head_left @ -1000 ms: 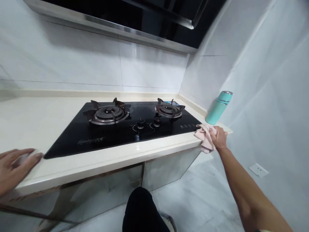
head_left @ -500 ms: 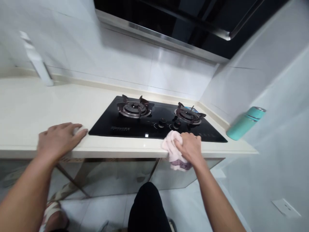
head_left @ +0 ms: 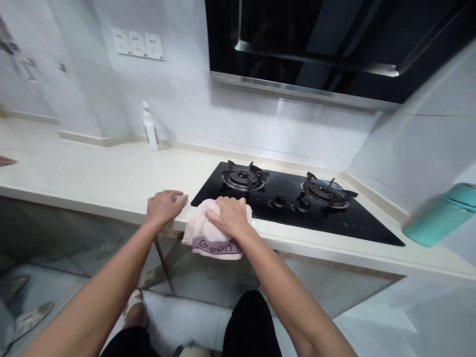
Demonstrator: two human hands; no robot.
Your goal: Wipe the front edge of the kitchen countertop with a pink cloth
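My right hand (head_left: 229, 215) presses a pale pink cloth (head_left: 210, 237) with purple lettering onto the front edge of the cream countertop (head_left: 96, 178), just left of the black gas hob (head_left: 297, 208). The cloth hangs over the counter's edge. My left hand (head_left: 163, 206) lies flat on the countertop edge, right beside the cloth, with its fingers together and nothing in it.
A teal flask (head_left: 441, 215) lies blurred at the counter's far right. A white spray bottle (head_left: 149, 126) stands against the back wall under wall sockets (head_left: 138, 43). The black range hood (head_left: 316, 39) hangs above the hob. Someone's fingertips (head_left: 5, 161) show at the far left edge.
My right hand has slid the cloth left along the counter's front edge, from the far right end to the hob's left corner. The view has swung left, and my left hand now sits beside the cloth.
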